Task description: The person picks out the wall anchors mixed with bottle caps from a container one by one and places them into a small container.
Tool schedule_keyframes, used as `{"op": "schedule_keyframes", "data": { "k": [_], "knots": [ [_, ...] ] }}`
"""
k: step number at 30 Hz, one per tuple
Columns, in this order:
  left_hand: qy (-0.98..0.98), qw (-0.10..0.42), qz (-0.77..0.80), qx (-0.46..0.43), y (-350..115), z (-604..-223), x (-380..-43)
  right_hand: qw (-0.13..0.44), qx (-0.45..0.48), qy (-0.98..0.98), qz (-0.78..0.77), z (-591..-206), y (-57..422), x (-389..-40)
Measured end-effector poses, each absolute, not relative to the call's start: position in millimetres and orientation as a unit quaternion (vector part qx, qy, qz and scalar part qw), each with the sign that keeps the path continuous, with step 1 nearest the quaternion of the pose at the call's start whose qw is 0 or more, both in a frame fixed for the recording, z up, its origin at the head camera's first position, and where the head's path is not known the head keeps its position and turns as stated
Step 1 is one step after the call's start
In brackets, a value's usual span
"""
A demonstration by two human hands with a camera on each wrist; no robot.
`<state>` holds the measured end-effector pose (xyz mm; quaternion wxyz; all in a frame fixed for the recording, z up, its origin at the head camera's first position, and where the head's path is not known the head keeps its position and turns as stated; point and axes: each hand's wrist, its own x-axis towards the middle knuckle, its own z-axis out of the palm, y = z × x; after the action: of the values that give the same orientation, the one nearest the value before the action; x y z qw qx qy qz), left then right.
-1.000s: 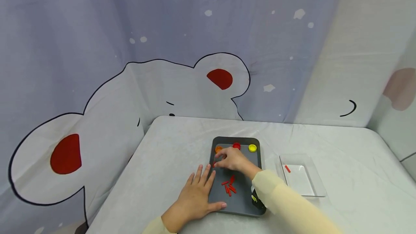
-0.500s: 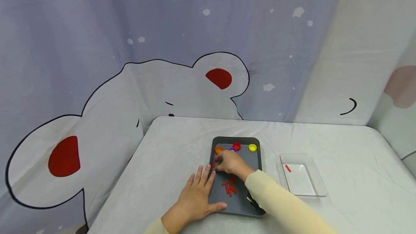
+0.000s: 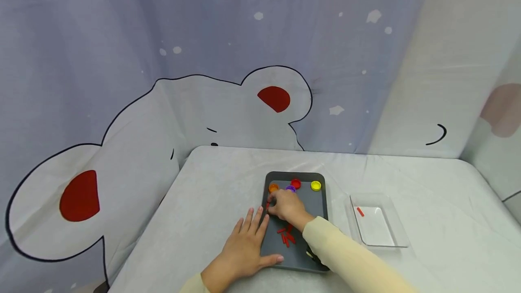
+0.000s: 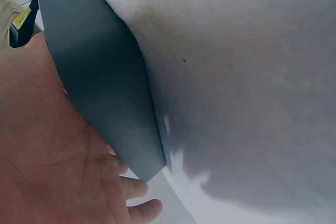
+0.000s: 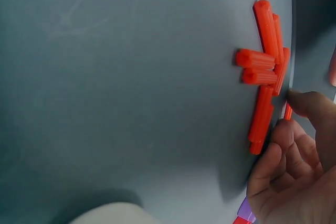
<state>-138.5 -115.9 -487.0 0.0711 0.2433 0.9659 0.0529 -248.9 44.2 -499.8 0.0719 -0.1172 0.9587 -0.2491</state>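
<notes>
A dark grey rectangular tray (image 3: 300, 257) lies on the table. My right hand (image 3: 288, 205) is over its left side, and in the right wrist view the thumb and forefinger pinch a small red ridged stick (image 5: 288, 111) close to the tray wall. Several more red sticks (image 5: 268, 40) lie loosely grouped on the tray floor beside those fingers. With fingers spread straight, my left hand (image 3: 244, 243) rests along the tray's left edge, its thumb reaching over the near corner. In the left wrist view the palm (image 4: 47, 145) lies against the tray's outer wall.
Small round pieces stand at the tray's far end: orange (image 3: 273, 187), red (image 3: 296, 183), purple (image 3: 291, 188) and yellow (image 3: 315, 186). Right of the tray is a clear plastic box (image 3: 400, 227) holding one red stick (image 3: 360, 211). A patterned curtain (image 3: 228, 35) hangs behind the table.
My right hand has drawn slightly nearer along the tray's left side, uncovering the purple round piece. My left hand has stayed in place.
</notes>
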Motion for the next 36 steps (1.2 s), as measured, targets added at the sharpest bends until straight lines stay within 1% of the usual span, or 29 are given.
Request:
{"op": "schedule_keyframes", "data": {
  "k": [5, 11, 14, 18, 22, 28, 32, 36],
  "knots": [
    [0.966, 0.070, 0.051, 0.244, -116, -487, -139, 0.085, -0.121, 0.960, -0.238, -498, 42, -250],
    [0.966, 0.072, 0.049, 0.244, -116, -486, -139, 0.081, -0.140, 0.963, -0.216, -497, 43, -251],
    [0.966, 0.074, 0.050, 0.242, -116, -486, -138, 0.080, -0.138, 0.958, -0.238, -497, 48, -252],
    [0.966, 0.071, 0.053, 0.242, -116, -487, -138, 0.084, -0.124, 0.939, -0.309, -490, 59, -252],
    [0.967, 0.072, 0.050, 0.241, -116, -489, -141, 0.082, -0.119, 0.918, -0.369, -473, 70, -252],
    [0.969, 0.066, 0.040, 0.234, -116, -487, -143, 0.054, -0.128, 0.908, -0.394, -437, 92, -250],
    [0.969, 0.067, 0.045, 0.235, -116, -487, -142, 0.044, -0.130, 0.900, -0.413, -419, 113, -243],
    [0.968, 0.069, 0.058, 0.236, -115, -489, -139, 0.033, -0.133, 0.899, -0.416, -410, 142, -234]
  ]
}}
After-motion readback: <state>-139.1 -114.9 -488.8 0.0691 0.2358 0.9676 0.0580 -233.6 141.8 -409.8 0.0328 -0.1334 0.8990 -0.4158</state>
